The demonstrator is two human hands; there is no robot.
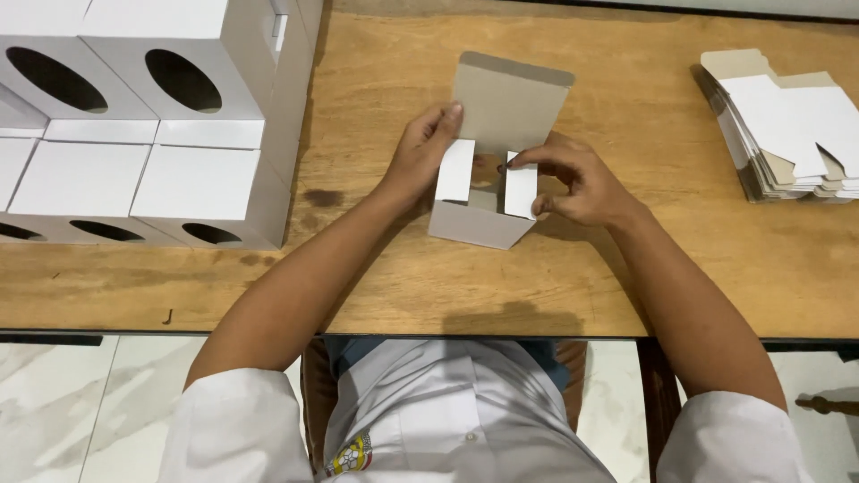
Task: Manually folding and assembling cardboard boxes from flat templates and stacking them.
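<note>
A small white cardboard box (474, 224) stands on the wooden table (403, 286), its grey lid flap raised at the back. My left hand (420, 152) grips the box's left side, thumb by the left side flap. My right hand (573, 183) pinches the right side flap, pressing it inward over the opening. Both side flaps lie partly folded in, and the inside of the box shows between them.
Finished white boxes with oval holes (143, 116) are stacked in rows at the far left. A pile of flat, unfolded box blanks (787, 125) lies at the far right. The table's near edge runs just above my lap.
</note>
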